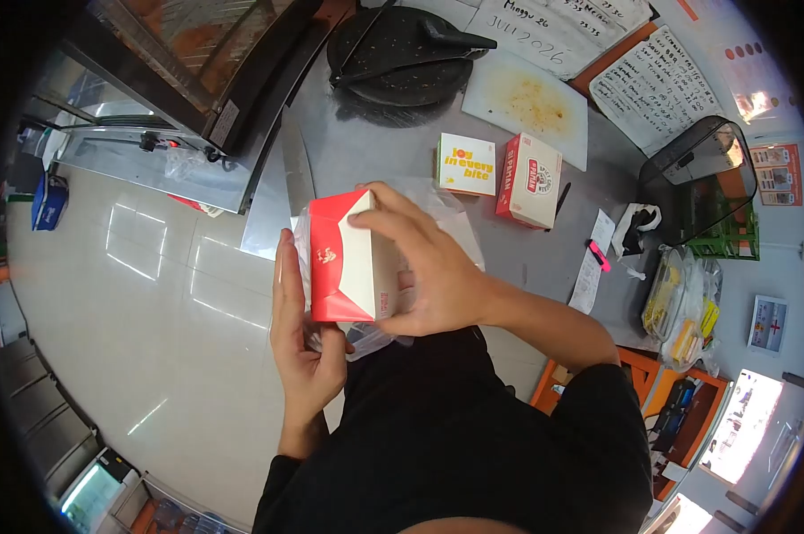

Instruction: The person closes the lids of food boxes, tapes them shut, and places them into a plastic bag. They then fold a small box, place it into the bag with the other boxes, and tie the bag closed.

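A red and white cardboard food box (353, 258) is tilted in front of my body, over the near edge of the metal table. My right hand (442, 267) grips its right side, with fingers over the top edge and thumb at the lower corner. Along the box's left side, my left hand (304, 347) has its fingers extended and its thumb below, with a clear plastic bag (366, 343) against it. The bag's thin film shows behind and below the box.
Two more boxes, one yellow-lettered (467, 165) and one red and cream (531, 181), stand on the metal table (411, 160). Behind are a stained cutting board (527, 102) and a round black lidded appliance (402, 58). A knife (295, 160) lies left, a pink marker (599, 255) right.
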Demonstrator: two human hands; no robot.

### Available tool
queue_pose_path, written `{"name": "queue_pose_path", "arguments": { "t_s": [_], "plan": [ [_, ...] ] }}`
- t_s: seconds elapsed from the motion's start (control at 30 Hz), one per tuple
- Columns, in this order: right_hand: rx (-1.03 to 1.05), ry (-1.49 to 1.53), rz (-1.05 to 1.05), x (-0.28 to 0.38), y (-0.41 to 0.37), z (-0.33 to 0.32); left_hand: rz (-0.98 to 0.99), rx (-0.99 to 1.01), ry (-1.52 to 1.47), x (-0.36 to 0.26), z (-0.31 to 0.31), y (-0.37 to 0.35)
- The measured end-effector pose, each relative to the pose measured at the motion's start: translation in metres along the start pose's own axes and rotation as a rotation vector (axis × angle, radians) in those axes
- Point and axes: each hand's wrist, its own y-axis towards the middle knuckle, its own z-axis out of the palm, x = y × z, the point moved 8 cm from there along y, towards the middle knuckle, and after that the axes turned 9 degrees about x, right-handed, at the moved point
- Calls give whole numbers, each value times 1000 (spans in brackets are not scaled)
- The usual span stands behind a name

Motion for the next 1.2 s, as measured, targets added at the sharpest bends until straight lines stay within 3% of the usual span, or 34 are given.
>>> {"name": "queue_pose_path", "arguments": {
  "t_s": [0.13, 0.23, 0.33, 0.4, 0.43, 0.53, 0.63, 0.73, 0.83, 0.9, 0.97, 1.0, 1.03, 1.13, 1.2],
  "plan": [
    [174, -185, 82, -8, -2, 12, 73, 9, 168, 4, -12, 2],
    [493, -516, 84, -21, -22, 38, 144, 29, 254, 7, -8, -1],
    [644, -689, 119, -47, -41, 55, 210, 35, 418, 9, 12, -7],
    [633, -714, 98, -46, -38, 58, 215, -29, 543, 17, 16, -15],
    [628, -723, 91, -45, -37, 60, 115, 8, 468, 16, 16, -18],
    [616, -602, -129, -36, -20, 85, 251, 72, 636, 5, 21, -20],
    [860, -527, 50, -72, -8, 118, 174, 113, 768, 14, 17, -21],
    [868, -649, 111, -71, -12, 111, 90, 115, 753, 16, 14, -21],
    [553, -270, -187, -28, -10, 67, 92, 103, 669, 9, 12, -23],
    [576, 302, 52, -34, 6, -1, 67, 85, 477, 6, 8, -22],
    [199, -200, 198, -99, 24, -71, 38, 62, 341, 9, 8, -23],
    [243, -475, 203, -144, 25, -81, 26, 55, 297, 11, 10, -22],
    [351, -766, 353, -191, 12, -81, 14, 55, 254, 13, 12, -23],
    [594, -814, 662, -247, -9, -68, 14, 19, 351, 14, 6, -21],
    [451, -805, 589, -240, -1, -77, 20, -19, 463, 13, 2, -19]
  ]
}}
